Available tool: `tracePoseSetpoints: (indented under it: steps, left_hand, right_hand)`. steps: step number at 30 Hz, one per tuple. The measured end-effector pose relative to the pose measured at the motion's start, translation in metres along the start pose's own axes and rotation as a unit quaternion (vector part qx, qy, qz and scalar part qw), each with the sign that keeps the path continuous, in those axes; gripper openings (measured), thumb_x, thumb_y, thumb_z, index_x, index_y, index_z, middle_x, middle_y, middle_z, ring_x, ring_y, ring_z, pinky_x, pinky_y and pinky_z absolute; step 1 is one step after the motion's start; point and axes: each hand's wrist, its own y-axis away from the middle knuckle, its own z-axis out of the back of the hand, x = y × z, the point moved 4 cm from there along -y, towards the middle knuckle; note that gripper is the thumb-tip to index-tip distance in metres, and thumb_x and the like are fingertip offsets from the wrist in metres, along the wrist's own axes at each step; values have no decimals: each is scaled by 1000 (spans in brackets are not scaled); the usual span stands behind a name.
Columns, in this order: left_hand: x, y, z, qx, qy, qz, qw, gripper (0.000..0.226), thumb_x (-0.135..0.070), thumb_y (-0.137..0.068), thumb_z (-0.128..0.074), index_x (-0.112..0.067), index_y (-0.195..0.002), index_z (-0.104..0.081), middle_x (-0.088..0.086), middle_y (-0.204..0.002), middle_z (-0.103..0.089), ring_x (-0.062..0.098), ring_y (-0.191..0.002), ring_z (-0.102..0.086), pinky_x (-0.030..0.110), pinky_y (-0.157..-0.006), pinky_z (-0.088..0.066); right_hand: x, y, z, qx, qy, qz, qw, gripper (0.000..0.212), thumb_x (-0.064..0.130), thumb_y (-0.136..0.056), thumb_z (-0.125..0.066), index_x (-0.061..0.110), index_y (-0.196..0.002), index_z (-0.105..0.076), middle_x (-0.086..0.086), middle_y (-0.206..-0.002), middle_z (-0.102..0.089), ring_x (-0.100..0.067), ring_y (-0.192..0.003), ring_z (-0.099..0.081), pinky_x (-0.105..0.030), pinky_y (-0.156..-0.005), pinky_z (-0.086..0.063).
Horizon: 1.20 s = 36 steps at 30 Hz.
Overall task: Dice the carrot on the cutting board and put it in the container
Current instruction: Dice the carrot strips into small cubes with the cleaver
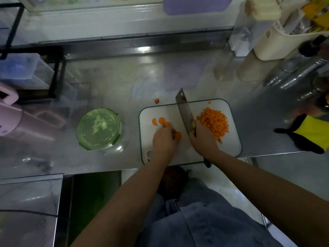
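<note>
Steel counter [178, 72], lidded container [98, 129] beside cutting board [229, 147], left hand [163, 141] holding carrot slices [177, 135], right hand [203, 139] gripping cleaver [185, 113].

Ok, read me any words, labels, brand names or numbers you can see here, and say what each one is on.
No text can be read in this view.
Print on the colourful packaging in the cream basket, top right: too blurred to read.
No markings visible on the cleaver, the green container lid or the cutting board.
</note>
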Motion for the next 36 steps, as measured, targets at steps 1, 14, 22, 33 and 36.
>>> tracePoseSetpoints:
  steps: [1, 14, 22, 33, 36]
  left_hand:
    - [-3, -1, -2, -3, 23, 16, 1000, 20, -28, -88, -65, -14, -101, -64, 6, -97, -68, 23, -90, -63, 26, -70, -41]
    - [-7, -14, -9, -10, 65, 142, 988, 24, -40, -83, -69, -18, -90, -73, 1, -86, -71, 21, -80, -65, 27, -61, -42]
    - [-8, -15, -13, -14, 89, 166, 982, 22, -38, -81, -72, -19, -90, -74, 2, -88, -71, 22, -81, -65, 27, -63, -42]
    - [-9, -16, -10, -1, 109, 170, 979, 16, -33, -80, -73, -19, -85, -77, 2, -84, -71, 20, -77, -64, 25, -60, -39]
    - [-8, -17, -9, 6, 109, 183, 977, 17, -34, -79, -74, -19, -87, -77, 2, -86, -71, 21, -80, -65, 25, -62, -41]
  right_hand:
    - [-3, 3, 1, 3, 2, 7, 1000, 19, 11, -92, -47, 3, -110, -48, 0, -63, -43, -20, -56, -47, -33, -51, -35]
    - [-9, 22, 19, 3, 34, 83, 996, 13, 15, -89, -53, 6, -98, -55, -6, -65, -55, -22, -55, -52, -31, -51, -35]
    - [-6, 27, 16, 55, 82, 71, 993, 23, 14, -89, -49, 5, -111, -49, -7, -73, -54, -26, -65, -55, -35, -57, -41]
    - [-3, 19, 4, 35, 70, 55, 995, 19, 13, -92, -46, 3, -108, -47, -9, -69, -52, -32, -63, -56, -34, -52, -33]
    - [-3, 18, 9, 18, 52, 59, 997, 24, 11, -93, -46, 2, -114, -46, -7, -67, -51, -24, -57, -50, -33, -52, -30]
